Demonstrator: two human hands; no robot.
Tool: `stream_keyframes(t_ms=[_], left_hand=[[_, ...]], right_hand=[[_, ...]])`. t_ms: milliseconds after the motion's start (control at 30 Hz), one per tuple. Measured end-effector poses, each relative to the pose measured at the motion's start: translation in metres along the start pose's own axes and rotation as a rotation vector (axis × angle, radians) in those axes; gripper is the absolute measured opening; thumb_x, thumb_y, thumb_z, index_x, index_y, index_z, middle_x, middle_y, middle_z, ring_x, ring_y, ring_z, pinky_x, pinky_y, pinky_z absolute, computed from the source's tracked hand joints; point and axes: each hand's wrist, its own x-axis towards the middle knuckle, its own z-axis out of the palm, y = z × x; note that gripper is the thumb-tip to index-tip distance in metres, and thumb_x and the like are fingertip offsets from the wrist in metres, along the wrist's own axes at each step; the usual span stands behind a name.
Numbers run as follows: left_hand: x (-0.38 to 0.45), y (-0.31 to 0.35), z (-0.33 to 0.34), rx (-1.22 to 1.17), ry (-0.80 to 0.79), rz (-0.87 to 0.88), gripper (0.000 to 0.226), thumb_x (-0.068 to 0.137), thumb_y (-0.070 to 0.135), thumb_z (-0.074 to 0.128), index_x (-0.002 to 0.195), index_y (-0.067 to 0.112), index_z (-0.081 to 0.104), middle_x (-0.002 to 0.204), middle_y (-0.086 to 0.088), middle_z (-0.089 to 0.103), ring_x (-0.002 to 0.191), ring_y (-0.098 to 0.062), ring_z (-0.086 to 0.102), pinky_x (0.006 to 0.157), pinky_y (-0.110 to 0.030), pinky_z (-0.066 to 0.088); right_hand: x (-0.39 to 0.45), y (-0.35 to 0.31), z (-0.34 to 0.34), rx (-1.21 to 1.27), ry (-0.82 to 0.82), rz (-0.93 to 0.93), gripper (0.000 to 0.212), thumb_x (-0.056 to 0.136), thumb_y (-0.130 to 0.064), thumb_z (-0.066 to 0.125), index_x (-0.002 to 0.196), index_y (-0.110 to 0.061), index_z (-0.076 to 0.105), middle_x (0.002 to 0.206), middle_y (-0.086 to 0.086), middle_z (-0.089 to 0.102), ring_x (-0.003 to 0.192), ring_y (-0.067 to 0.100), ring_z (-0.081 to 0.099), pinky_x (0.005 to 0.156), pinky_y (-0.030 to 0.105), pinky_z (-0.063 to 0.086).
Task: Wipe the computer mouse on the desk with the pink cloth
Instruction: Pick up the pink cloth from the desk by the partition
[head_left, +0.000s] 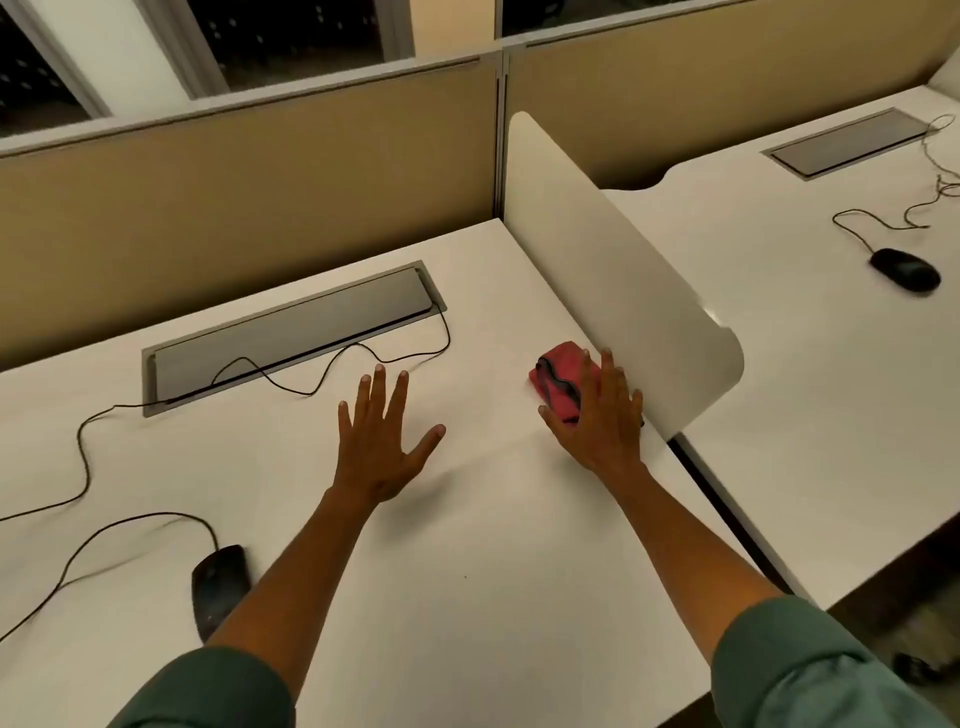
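A folded pink cloth (558, 376) with a dark edge lies on the white desk (467, 545) close to the curved divider. My right hand (597, 415) rests on the cloth's near side with its fingers spread over it, not closed around it. My left hand (376, 436) hovers flat over the desk's middle, fingers apart, holding nothing. A black wired computer mouse (215, 584) sits at the near left, partly hidden behind my left forearm.
The mouse cable (83, 457) loops across the left of the desk into a grey cable hatch (291, 332). A white curved divider (618, 270) borders the right side. On the neighbouring desk lies another black mouse (905, 269). Beige partition walls stand behind.
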Motion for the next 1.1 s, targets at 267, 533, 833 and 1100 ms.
stream_keyframes(t_ms=[267,533,833,1100], left_hand=[[0.011,0.001,0.008,0.013,-0.06,-0.003,0.096,0.078,0.083,0.011,0.155,0.026,-0.001,0.163,-0.004,-0.011,0.15,-0.023,-0.011,0.119,-0.053,0.0],[0.011,-0.003,0.009,-0.161,-0.12,0.004,0.085,0.087,0.071,0.028,0.155,0.025,0.008,0.163,0.0,-0.005,0.15,-0.017,-0.012,0.12,-0.048,-0.003],[0.023,0.013,-0.009,-0.449,-0.079,-0.016,0.055,0.094,0.045,0.054,0.143,0.021,0.045,0.155,0.002,0.034,0.148,-0.014,0.016,0.119,-0.034,0.017],[0.032,0.016,-0.048,-0.727,-0.035,-0.066,0.053,0.089,0.032,0.067,0.137,0.017,0.052,0.138,0.001,0.057,0.13,-0.011,0.048,0.109,-0.032,0.038]], right_hand=[[0.009,0.015,0.019,-0.034,-0.034,0.048,0.088,0.079,-0.055,0.066,0.144,-0.005,0.034,0.146,0.02,0.041,0.129,0.039,0.042,0.105,0.054,0.034],[0.018,0.011,0.018,-0.015,0.072,-0.021,0.032,0.093,-0.028,0.053,0.116,-0.007,0.06,0.125,0.018,0.059,0.104,0.041,0.056,0.084,0.049,0.048],[0.028,-0.011,-0.006,0.278,0.035,-0.051,0.027,0.101,-0.026,0.036,0.108,-0.014,0.059,0.096,0.004,0.066,0.084,0.025,0.061,0.07,0.04,0.051],[0.029,-0.074,-0.05,0.671,-0.217,-0.261,0.015,0.101,-0.029,0.047,0.097,-0.023,0.059,0.076,-0.007,0.062,0.065,0.011,0.055,0.062,0.029,0.045]])
